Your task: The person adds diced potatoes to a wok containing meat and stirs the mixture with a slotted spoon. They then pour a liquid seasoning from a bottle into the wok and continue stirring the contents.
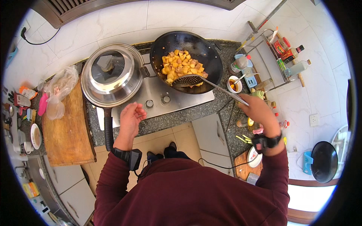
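Right hand (259, 112) grips spatula (188, 80) in wok (186, 61); left hand (132, 118) empty.

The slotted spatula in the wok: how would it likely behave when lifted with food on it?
The slotted spatula looks like rigid metal, so probably no flex. Its long thin handle, gripped at the far end by the right hand, likely feels head-heavy. Potato chunks could slide off its shallow blade.

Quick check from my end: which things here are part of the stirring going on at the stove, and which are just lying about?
In use:
- right hand gripping the slotted spatula
- black wok of yellow food chunks
- stove top
- left hand, open and empty, over the counter edge

Lying about:
- lidded steel pot
- wooden cutting board
- plastic bags
- small sauce bowl
- bottle rack
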`<state>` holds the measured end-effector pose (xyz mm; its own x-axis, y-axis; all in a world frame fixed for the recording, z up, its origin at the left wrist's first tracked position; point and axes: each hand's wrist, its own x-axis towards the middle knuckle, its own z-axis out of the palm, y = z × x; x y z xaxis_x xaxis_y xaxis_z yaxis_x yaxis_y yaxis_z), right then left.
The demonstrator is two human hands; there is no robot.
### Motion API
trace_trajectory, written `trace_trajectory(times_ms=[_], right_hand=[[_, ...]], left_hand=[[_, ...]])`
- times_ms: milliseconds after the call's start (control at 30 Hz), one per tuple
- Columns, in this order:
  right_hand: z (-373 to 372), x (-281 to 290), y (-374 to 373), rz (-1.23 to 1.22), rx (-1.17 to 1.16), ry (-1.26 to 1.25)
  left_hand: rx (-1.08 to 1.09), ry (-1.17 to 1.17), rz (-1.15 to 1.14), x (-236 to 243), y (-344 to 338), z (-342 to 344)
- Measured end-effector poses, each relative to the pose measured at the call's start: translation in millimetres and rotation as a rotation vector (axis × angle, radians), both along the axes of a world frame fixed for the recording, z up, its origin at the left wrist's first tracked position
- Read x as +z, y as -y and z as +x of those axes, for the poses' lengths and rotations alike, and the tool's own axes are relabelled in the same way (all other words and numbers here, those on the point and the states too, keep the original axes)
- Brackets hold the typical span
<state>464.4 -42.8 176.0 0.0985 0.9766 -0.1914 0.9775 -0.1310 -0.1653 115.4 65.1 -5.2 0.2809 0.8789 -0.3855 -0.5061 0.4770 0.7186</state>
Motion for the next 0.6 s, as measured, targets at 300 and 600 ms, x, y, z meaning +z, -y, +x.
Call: trace_trajectory(times_ms=[300, 600], right_hand=[[39.7, -94.8, -47.9, 0.285, -0.207, -0.163], [62.1, -152.6, -117.3, -0.012, -0.859, -0.996]], left_hand=[[0.064, -0.050, -0.018, -1.6, 5.1, -20.1], [0.111, -0.049, -0.030, -3.4, 17.2, -31.9]])
